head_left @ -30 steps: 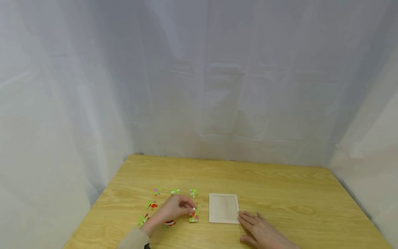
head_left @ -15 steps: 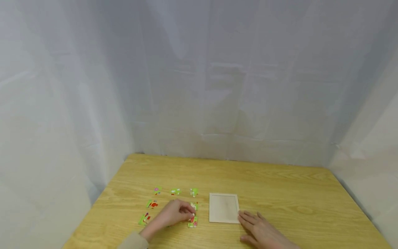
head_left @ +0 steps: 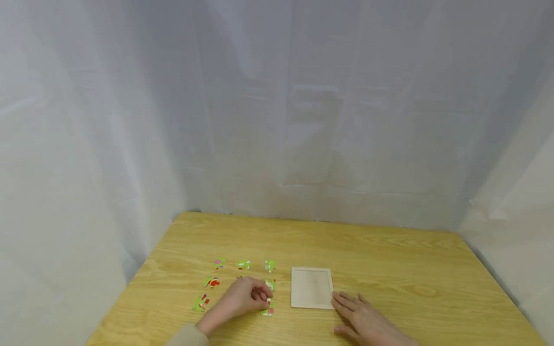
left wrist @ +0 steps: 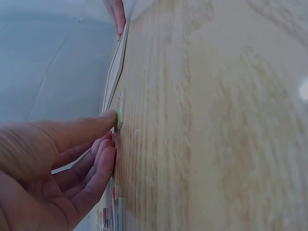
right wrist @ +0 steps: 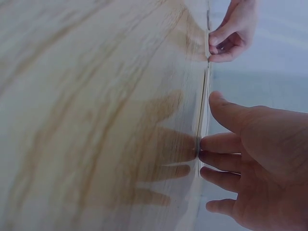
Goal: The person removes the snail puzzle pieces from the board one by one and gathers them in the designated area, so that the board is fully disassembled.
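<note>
Thumb and fingers of my left hand (head_left: pixel 243 297) pinch a green, red and white jigsaw piece (head_left: pixel 268 312) low over the table, left of a square wooden puzzle tray (head_left: pixel 310 288). In the left wrist view the thumb lies on the edge of this thin piece (left wrist: pixel 120 109), while the other fingers curl beside it. My right hand (head_left: pixel 365 319) is spread out, its straight fingertips touching the tray's right rim. Seen from the right wrist, those fingers (right wrist: pixel 221 161) meet the tray's edge. No picture pieces show inside the tray.
Further jigsaw pieces lie in loose rows: a back row with a green piece (head_left: pixel 270 265), a red and green piece (head_left: pixel 212 282) at left, and another (head_left: pixel 201 303) nearer me. My left hand hides part of this group. A pale curtain (head_left: pixel 320 144) surrounds the wooden table (head_left: pixel 415 278).
My left hand has shifted the pinched jigsaw piece slightly toward me and left, uncovering the piece behind it. A red piece under the wrist is now hidden. My right hand and the tray stay put.
</note>
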`<move>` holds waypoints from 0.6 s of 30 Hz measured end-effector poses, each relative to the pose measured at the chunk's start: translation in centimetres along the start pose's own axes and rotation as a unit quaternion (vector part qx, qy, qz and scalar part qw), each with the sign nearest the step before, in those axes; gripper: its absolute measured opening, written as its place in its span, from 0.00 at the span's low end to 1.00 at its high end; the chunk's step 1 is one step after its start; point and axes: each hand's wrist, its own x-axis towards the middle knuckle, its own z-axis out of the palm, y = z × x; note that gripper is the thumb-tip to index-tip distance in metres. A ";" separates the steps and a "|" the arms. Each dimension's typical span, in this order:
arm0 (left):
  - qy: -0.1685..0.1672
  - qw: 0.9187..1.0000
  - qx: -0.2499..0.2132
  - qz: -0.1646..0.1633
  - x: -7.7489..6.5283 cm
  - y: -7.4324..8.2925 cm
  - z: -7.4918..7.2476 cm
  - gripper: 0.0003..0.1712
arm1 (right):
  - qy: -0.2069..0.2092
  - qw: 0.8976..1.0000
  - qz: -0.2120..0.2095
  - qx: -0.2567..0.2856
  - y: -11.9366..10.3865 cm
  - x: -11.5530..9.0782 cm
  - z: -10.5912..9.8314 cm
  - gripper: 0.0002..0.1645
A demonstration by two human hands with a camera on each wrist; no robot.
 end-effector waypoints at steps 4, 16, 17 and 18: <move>0.003 1.000 0.004 0.006 0.0 0.0 0.1 0.08 | 0.004 1.000 0.003 0.002 0.0 0.0 0.0 0.40; 0.008 1.000 0.004 0.001 -0.3 -0.1 0.5 0.09 | 0.004 1.000 -0.001 0.028 0.4 0.1 -0.2 0.39; 0.008 1.000 0.003 0.000 -0.3 -0.2 0.5 0.09 | 0.010 1.000 -0.007 0.027 0.4 0.1 -0.3 0.38; 0.008 1.000 0.002 0.000 -0.3 -0.2 0.5 0.09 | 0.013 0.999 -0.011 0.030 0.4 0.2 -0.4 0.37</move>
